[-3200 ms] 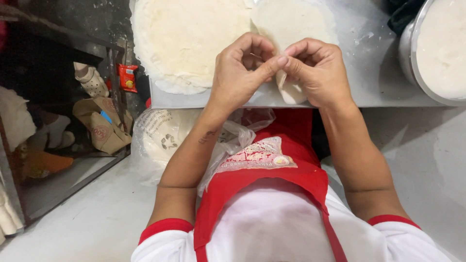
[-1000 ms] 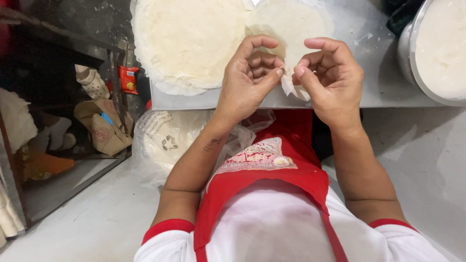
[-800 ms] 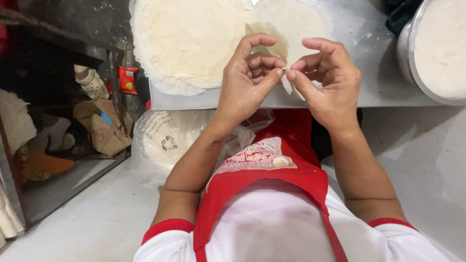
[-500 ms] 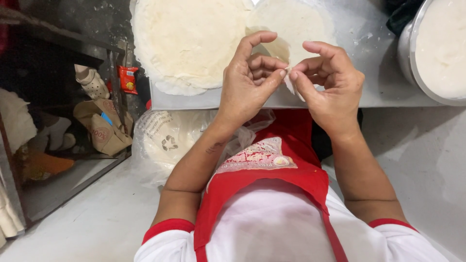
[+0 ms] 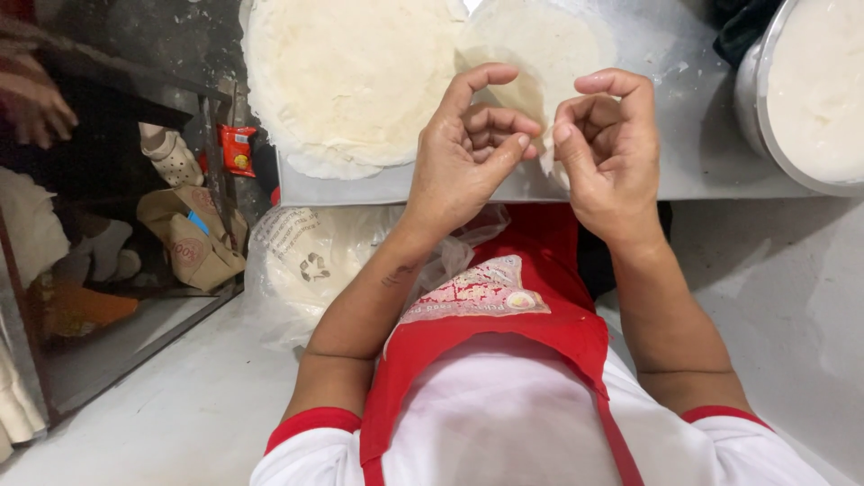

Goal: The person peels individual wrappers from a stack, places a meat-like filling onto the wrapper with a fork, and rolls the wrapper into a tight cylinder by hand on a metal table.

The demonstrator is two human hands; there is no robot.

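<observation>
My left hand (image 5: 463, 148) and my right hand (image 5: 610, 148) are raised over the near edge of a metal table (image 5: 693, 135). Between them they pinch a thin, round, pale wrapper sheet (image 5: 540, 54) at its near edge, each hand gripping a layer with thumb and forefinger. The sheet's far part lies on the table. To its left sits a wide stack of the same pale wrappers (image 5: 355, 76).
A large metal bowl of white mixture (image 5: 810, 90) stands at the table's right. A clear plastic bag of wrappers (image 5: 306, 256) rests beside my red apron. Left, on the floor, lie a paper bag (image 5: 189, 234), a red packet (image 5: 237, 148) and another person's hand (image 5: 36, 103).
My hands have drawn slightly apart, the right one lifting its pinched edge up and right. Another person's hand has come into view at the far left.
</observation>
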